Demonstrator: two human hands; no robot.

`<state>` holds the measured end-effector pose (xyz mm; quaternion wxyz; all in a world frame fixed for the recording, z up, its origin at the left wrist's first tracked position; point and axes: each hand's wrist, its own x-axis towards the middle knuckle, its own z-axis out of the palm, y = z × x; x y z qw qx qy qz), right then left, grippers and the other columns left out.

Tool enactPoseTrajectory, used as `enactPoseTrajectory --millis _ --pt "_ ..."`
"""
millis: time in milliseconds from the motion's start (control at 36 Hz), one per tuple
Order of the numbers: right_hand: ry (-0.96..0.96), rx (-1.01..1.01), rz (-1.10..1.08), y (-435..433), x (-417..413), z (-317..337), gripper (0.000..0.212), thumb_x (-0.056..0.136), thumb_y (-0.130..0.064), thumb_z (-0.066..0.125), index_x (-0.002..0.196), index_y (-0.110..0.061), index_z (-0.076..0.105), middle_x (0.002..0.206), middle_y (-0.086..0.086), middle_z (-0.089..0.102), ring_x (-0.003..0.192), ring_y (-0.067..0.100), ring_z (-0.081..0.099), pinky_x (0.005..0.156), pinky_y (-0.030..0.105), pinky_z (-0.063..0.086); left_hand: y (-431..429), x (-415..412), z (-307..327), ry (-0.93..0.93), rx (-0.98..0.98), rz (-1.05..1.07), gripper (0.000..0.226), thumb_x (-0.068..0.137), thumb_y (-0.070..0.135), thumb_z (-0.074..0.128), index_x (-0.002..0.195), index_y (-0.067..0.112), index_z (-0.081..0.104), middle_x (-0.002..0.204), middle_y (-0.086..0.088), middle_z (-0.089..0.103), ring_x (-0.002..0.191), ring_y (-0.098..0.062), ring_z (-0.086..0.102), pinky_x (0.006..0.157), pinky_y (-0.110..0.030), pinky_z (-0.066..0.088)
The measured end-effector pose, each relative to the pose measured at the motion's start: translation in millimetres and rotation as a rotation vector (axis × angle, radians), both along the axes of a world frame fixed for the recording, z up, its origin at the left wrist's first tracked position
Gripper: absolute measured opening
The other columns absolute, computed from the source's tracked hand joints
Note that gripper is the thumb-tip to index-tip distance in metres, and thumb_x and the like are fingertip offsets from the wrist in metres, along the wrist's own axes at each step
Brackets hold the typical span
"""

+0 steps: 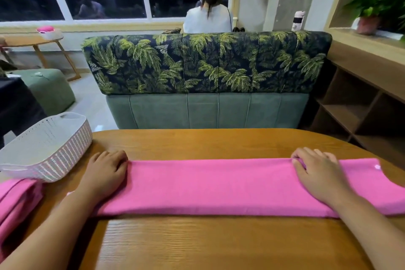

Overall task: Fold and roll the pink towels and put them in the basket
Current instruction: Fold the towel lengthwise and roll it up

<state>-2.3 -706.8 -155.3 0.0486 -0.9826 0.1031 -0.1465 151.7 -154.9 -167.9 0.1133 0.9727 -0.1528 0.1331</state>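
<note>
A pink towel [210,186] lies folded into a long flat strip across the wooden table [197,245], running left to right. My left hand [105,173] rests palm down on the strip's left end, fingers curled at its far corner. My right hand [315,173] presses near the right end, fingertips pinching the far edge. A white woven basket [50,149] sits at the table's left, with nothing visible inside it. More pink towels [17,199] are piled at the left edge, just in front of the basket.
Behind the table stands a green sofa with a palm-leaf back cushion [206,63]. A person sits beyond it, facing the window. Wooden shelves [359,105] line the right side; a green pouf [48,90] and a small round table are on the left.
</note>
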Motion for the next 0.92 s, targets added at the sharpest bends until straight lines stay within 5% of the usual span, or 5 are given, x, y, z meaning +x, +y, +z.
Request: enactPoseTrajectory --millis 278,417,528,722,917 --pt "-0.038 -0.054 0.126 54 -6 22 0.026 0.101 -0.034 0.058 0.125 -0.036 0.067 0.127 -0.011 0.063 0.125 0.018 0.055 0.117 0.051 0.031 -2 -1 -6 -0.047 0.085 0.037 0.021 0.089 0.043 0.034 0.086 0.029 0.049 0.088 0.003 0.068 0.089 -0.026 0.058 0.102 -0.058 0.038" --pt "0.287 0.096 0.261 121 -8 19 0.069 0.098 -0.074 0.033 0.16 -0.044 0.028 0.17 -0.014 0.022 0.157 0.016 0.021 0.128 0.044 0.017 -3 -2 -4 -0.023 0.088 0.029 0.02 0.089 0.043 0.035 0.088 0.03 0.05 0.09 0.002 0.067 0.09 -0.026 0.056 0.102 -0.057 0.038" --pt "0.405 0.069 0.212 131 -13 3 0.08 0.092 -0.086 0.013 0.161 -0.052 -0.006 0.172 -0.013 -0.016 0.16 0.017 -0.015 0.129 0.054 -0.003 0 0 -2 -0.002 0.088 0.03 0.024 0.089 0.048 0.034 0.089 0.03 0.049 0.094 0.005 0.064 0.093 -0.024 0.054 0.099 -0.051 0.037" --pt "0.402 0.059 0.198 132 -15 1 0.087 0.086 -0.092 0.009 0.16 -0.052 -0.01 0.172 -0.012 -0.019 0.159 0.019 -0.019 0.127 0.06 -0.003 -26 -15 11 -0.164 0.289 0.132 0.019 0.083 0.034 0.049 0.092 0.02 0.059 0.094 -0.004 0.063 0.093 -0.033 0.059 0.097 -0.061 0.039" --pt "0.383 0.059 0.192 133 -14 0 0.084 0.088 -0.09 0.01 0.16 -0.053 -0.009 0.172 -0.012 -0.016 0.16 0.019 -0.015 0.127 0.06 -0.002 -191 -104 24 0.123 -0.012 -0.357 0.057 0.092 0.043 0.027 0.131 0.017 0.058 0.135 -0.006 0.061 0.126 -0.03 0.055 0.107 -0.046 0.041"
